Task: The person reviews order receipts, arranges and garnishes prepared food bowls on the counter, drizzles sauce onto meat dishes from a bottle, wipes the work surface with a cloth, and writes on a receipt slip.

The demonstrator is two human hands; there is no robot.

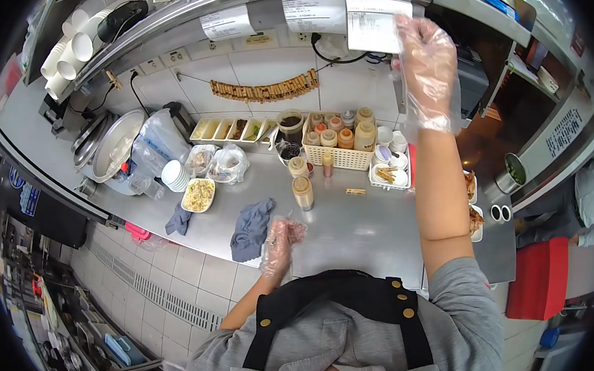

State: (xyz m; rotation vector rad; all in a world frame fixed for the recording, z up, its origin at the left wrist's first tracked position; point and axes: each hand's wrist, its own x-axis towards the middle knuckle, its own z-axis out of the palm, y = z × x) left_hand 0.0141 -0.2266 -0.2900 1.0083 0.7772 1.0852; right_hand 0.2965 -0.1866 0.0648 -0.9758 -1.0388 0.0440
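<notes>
My right hand (429, 64), in a clear plastic glove, is raised to the metal rail above the counter. Its fingers are pinched at the right edge of a printed order slip (371, 27) hanging there. Low over the counter's front edge is my left hand (281, 244), gloved too, with loosely bent fingers apart and nothing visible in them. Just left of it lies a crumpled blue-grey cloth (251, 227). A squeeze bottle of tan sauce (302, 193) stands beyond that hand, with a paler squeeze bottle (298, 166) behind it.
Two more slips (226, 23) hang on the rail. Clothespins (265, 92) line a wall string. A cream basket (343, 159) holds several sauce bottles. One clothespin (355, 191) lies on the steel counter (368, 237). A bowl of chopped food (198, 195) stands left; food trays (475, 223) sit right.
</notes>
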